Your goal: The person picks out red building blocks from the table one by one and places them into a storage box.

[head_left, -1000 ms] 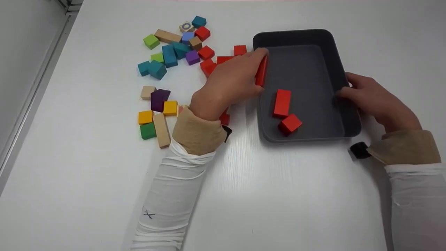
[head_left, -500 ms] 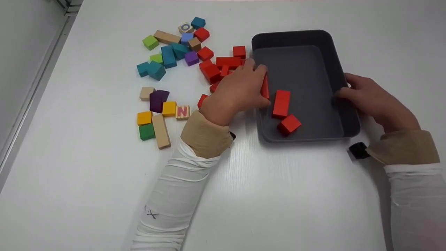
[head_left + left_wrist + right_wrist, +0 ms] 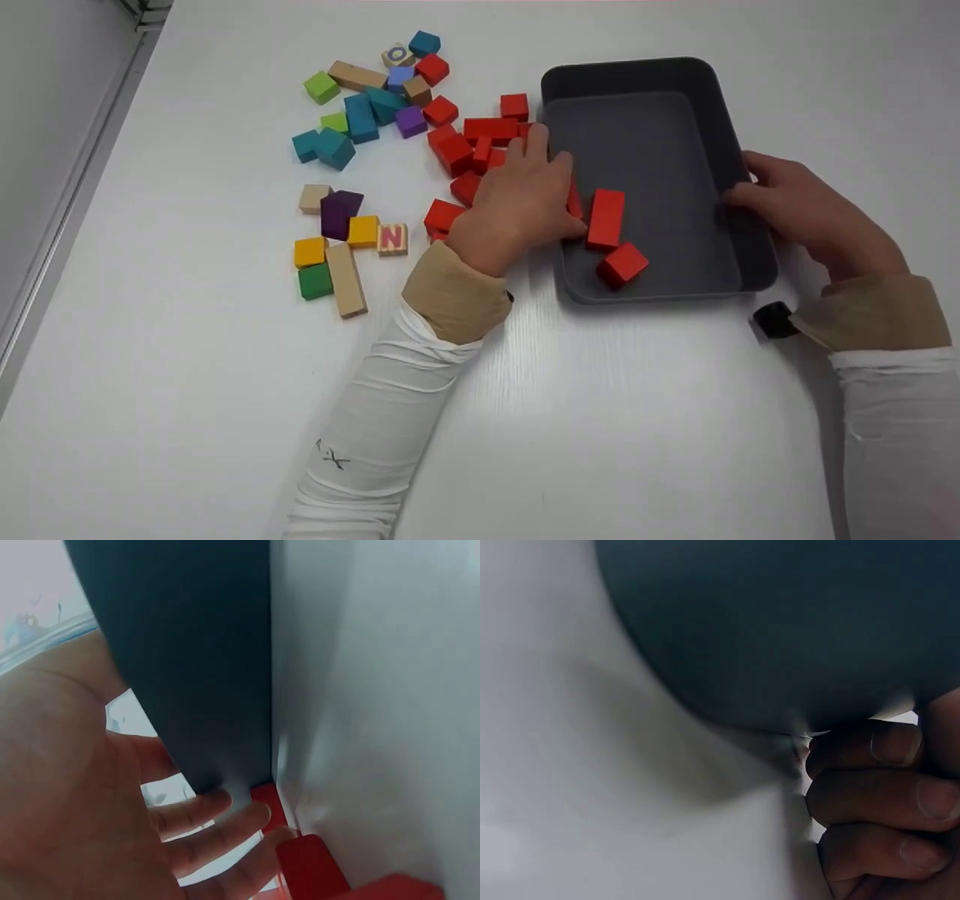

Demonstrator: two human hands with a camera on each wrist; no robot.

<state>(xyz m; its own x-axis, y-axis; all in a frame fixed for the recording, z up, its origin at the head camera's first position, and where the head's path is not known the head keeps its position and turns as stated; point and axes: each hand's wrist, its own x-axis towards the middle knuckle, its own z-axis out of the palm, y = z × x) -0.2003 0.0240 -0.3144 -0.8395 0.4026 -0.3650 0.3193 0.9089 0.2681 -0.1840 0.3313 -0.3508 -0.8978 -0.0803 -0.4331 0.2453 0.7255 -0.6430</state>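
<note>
My left hand (image 3: 523, 201) reaches over the left wall of a dark grey tray (image 3: 718, 112). Its thumb and index finger pinch the ends of a long red block (image 3: 574, 199) just inside that wall; my hand partly hides this block. In the left wrist view, other fingers (image 3: 217, 836) of this hand stretch outside the wall towards loose red blocks (image 3: 307, 866). A red oblong block (image 3: 606, 218) and a red cube (image 3: 623, 265) lie on the tray's floor. My right hand (image 3: 821, 210) grips the right wall, thumb inside, with curled fingers (image 3: 877, 799) outside.
Left of the tray lie several red blocks (image 3: 455, 154). Beyond them are teal (image 3: 361, 118), light green (image 3: 322, 88) and purple blocks (image 3: 411, 121). Nearer me sit yellow (image 3: 364, 232), green (image 3: 316, 281) and plain wood blocks (image 3: 346, 280), and one marked N (image 3: 392, 240).
My left hand has moved nearer and slightly lower with the red block along the tray's left wall, uncovering red blocks and the N block. My right hand keeps its hold on the tray.
</note>
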